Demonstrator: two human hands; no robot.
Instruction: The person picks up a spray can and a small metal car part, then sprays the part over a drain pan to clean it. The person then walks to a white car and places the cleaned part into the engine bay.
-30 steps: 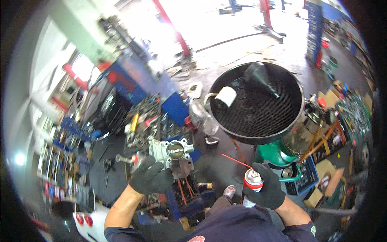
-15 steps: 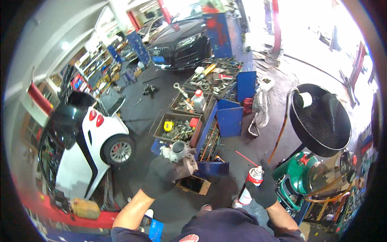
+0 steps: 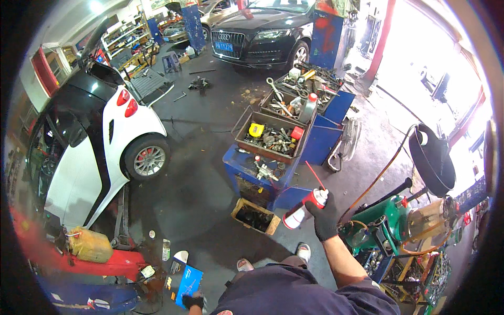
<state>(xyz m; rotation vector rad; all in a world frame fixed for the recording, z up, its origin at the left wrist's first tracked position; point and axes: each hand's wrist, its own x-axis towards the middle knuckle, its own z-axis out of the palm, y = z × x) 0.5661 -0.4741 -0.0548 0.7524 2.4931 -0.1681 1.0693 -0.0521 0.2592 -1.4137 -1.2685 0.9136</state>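
Observation:
My right hand (image 3: 326, 215), in a black glove, is closed around a red, white and black aerosol can (image 3: 298, 214). The can is tilted, and a thin red straw (image 3: 315, 175) sticks up from its nozzle. At the lower edge on the left, my gloved left hand (image 3: 192, 301) is low and partly cut off. Its fingers look curled, with a bit of something grey beside them that I cannot make out. Just behind that hand lies a flat blue box (image 3: 189, 281).
A blue tool cabinet (image 3: 244, 170) carries metal trays (image 3: 273, 153) of parts and tools. An open carton (image 3: 273, 226) sits before it. At right stand a green tank (image 3: 386, 215) and a black drain pan (image 3: 433, 168). A white car (image 3: 79, 184) is at left, a black car (image 3: 262, 37) at the back.
My left hand has dropped from in front of the cabinet to the lower edge; the metal housing it held is out of clear sight. The can stays in my right hand, tilted more. The view has shifted.

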